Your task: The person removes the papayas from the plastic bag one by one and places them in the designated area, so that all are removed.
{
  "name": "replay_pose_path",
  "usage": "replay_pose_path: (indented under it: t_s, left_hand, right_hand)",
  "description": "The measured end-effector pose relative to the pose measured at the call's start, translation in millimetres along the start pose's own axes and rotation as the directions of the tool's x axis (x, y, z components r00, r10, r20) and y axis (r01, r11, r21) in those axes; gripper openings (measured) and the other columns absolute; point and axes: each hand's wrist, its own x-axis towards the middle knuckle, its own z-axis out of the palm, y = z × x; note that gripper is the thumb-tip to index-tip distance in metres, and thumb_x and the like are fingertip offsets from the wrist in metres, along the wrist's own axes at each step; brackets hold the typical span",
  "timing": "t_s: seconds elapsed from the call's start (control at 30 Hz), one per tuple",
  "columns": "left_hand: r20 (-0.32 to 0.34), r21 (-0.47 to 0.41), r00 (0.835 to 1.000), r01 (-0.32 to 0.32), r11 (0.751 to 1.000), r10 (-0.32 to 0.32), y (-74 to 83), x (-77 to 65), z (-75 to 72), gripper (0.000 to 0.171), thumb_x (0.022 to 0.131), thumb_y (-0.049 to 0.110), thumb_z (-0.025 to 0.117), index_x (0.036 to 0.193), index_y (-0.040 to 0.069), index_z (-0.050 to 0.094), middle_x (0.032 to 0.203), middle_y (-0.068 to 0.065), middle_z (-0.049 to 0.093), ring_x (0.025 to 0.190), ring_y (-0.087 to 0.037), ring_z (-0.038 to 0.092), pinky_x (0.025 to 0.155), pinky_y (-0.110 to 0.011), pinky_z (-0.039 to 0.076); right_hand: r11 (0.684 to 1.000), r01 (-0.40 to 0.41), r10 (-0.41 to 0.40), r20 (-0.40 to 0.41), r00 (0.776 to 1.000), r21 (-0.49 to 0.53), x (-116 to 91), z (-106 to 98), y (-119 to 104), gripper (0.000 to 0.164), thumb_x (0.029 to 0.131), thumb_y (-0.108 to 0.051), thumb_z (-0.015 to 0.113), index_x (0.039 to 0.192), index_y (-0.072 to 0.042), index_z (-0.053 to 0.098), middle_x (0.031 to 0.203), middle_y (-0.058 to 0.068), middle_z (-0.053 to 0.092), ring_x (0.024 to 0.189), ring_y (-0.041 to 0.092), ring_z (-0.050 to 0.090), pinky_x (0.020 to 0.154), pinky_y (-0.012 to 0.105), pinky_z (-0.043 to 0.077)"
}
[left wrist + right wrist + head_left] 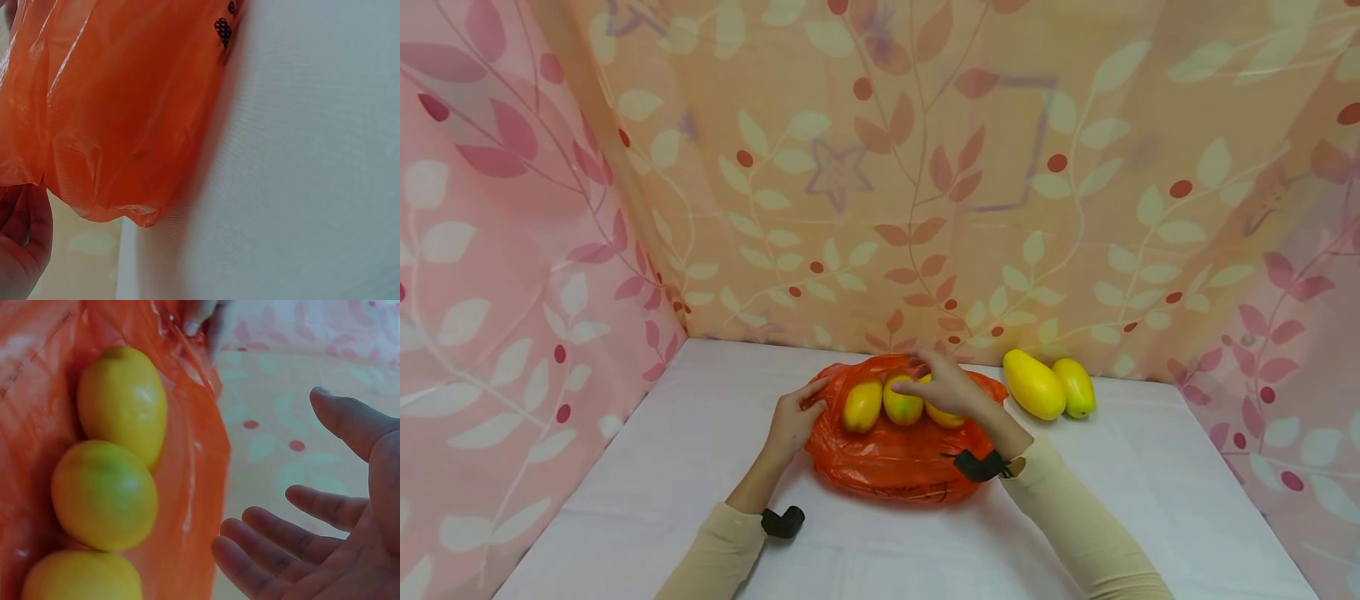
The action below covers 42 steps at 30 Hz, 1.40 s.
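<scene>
An orange-red plastic bag [895, 467] lies on the table with three yellow mangoes in a row in its opening: a left one [862, 407], a middle one [105, 495] with a greenish end, and a right one [84, 578] partly behind my right hand in the head view. My left hand [792, 423] pinches the bag's left edge between thumb and fingers. Over the right part of the bag, my right hand [951, 386] is held with fingers spread and nothing in it. The right wrist view shows that hand [325, 550] apart from the fruit.
Two more yellow mangoes, a larger one [1033, 385] and a smaller one [1074, 388], lie side by side right of the bag near the back. A white cloth covers the table [647, 492]. Leaf-patterned curtains [850, 275] stand behind and at both sides.
</scene>
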Motion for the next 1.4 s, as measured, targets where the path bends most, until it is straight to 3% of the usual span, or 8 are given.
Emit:
replay_pose_path:
  t_s: [0.2, 0.47, 1.0, 1.4]
  left_hand:
    - [-0.007, -0.005, 1.000, -0.003, 1.000, 0.003, -0.2, 1.6, -0.3, 0.041, 0.093, 0.001, 0.057, 0.133, 0.006, 0.060, 0.140, -0.018, 0.055, 0.134, -0.032, 0.049, 0.105, -0.045, 0.046]
    - [-0.003, -0.006, 1.000, 0.011, 1.000, -0.011, 1.0, 1.5, 0.1, 0.042, 0.093, 0.001, 0.057, 0.134, 0.007, 0.059, 0.142, -0.019, 0.053, 0.134, -0.032, 0.049, 0.104, -0.046, 0.047]
    - [0.006, -0.014, 1.000, 0.028, 1.000, -0.028, 1.9, 1.5, -1.1, 0.042, 0.093, 0.002, 0.057, 0.135, 0.008, 0.059, 0.143, -0.018, 0.052, 0.135, -0.032, 0.047, 0.106, -0.047, 0.045]
    - [0.014, -0.015, 1.000, 0.022, 1.000, -0.022, 1.3, 2.2, -0.5, 0.041, 0.094, 0.003, 0.057, 0.134, 0.009, 0.060, 0.141, -0.018, 0.055, 0.134, -0.032, 0.049, 0.105, -0.045, 0.046]
  right_hand:
    - [0.999, -0.020, 0.021, 0.020, 1.000, -0.048, 3.6, 14.8, -2.0, 0.070, 0.086, -0.046, 0.070, 0.140, -0.007, 0.050, 0.133, 0.016, 0.059, 0.117, 0.034, 0.057, 0.098, 0.046, 0.050]
    - [1.000, -0.003, 0.004, 0.035, 0.999, -0.029, 13.3, 36.6, -7.4, 0.063, 0.086, -0.040, 0.072, 0.135, -0.006, 0.054, 0.128, 0.017, 0.060, 0.112, 0.033, 0.058, 0.094, 0.044, 0.052]
    - [0.978, -0.021, 0.026, 0.022, 0.999, -0.209, 22.8, 66.7, -15.1, 0.069, 0.087, -0.042, 0.070, 0.140, -0.005, 0.048, 0.139, 0.017, 0.054, 0.124, 0.033, 0.052, 0.108, 0.050, 0.043]
    - [0.946, -0.070, 0.072, -0.003, 0.997, -0.318, 35.7, 90.3, -11.1, 0.068, 0.085, -0.046, 0.071, 0.138, -0.009, 0.051, 0.131, 0.016, 0.052, 0.110, 0.028, 0.051, 0.093, 0.042, 0.052]
